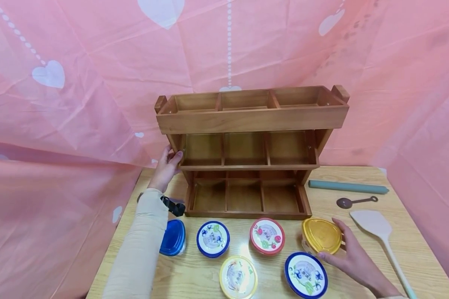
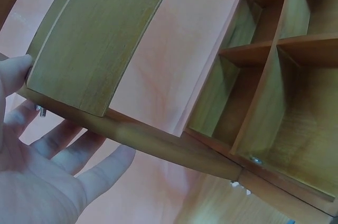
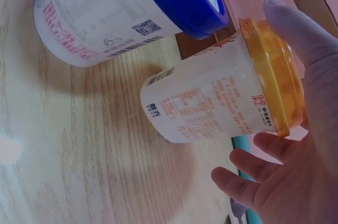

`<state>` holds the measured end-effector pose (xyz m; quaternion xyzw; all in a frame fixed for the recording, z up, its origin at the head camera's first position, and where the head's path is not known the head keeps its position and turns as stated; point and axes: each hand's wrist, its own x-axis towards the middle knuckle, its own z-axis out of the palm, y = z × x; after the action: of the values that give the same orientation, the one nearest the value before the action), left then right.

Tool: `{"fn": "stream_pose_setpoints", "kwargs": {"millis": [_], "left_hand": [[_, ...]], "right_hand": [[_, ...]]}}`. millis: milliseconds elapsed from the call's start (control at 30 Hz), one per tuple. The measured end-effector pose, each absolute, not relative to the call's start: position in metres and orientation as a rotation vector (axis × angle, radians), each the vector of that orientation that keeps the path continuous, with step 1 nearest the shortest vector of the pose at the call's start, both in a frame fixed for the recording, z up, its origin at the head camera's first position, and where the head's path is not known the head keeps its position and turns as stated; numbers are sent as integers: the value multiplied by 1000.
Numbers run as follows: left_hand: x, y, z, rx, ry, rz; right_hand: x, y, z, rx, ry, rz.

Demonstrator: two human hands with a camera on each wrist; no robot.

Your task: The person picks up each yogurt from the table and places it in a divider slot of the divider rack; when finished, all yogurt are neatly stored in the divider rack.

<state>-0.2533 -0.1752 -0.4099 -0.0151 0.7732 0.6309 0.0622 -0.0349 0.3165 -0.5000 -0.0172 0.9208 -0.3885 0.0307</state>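
The yellow-lidded cup [image 1: 322, 236] sat right at your right hand [image 1: 353, 257], at its ten o'clock, lid up, long axis upright or close to it; whether its base bore on the table [image 1: 271, 274], I couldn't tell. And what a spread! Your thumb lay toward the lid's six o'clock, your fingers along its three; how firm the touch was, no telling. Your left hand [image 1: 166, 166] was the far one, the cup well off at its four o'clock, and it pinched the side of the wooden rack [image 1: 252, 122] between thumb and fingers. That rack stood at the cup's ten-thirty, its long axis running nine to three. Just beside the cup at seven, a blue-rimmed cup [image 1: 306, 274]; at nine, the red-rimmed cup [image 1: 267, 236]; farther out at eight, the pale-yellow-rimmed cup [image 1: 238, 277]. Swing round: dark spoon [image 1: 345, 203] and green rod [image 1: 348, 187] near one, white spatula [image 1: 372, 222] between two and three!
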Motion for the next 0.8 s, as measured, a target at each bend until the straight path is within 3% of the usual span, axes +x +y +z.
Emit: {"fn": "stream_pose_setpoints", "kwargs": {"millis": [467,800], "left_hand": [[-243,-170,-392,-72,2294,1910],[-254,-176,-411,-52,2334,1907]], "right_hand": [[-37,314,-502,54,2758,-1235],[-40,313,-485,29,2811,-1280]]}}
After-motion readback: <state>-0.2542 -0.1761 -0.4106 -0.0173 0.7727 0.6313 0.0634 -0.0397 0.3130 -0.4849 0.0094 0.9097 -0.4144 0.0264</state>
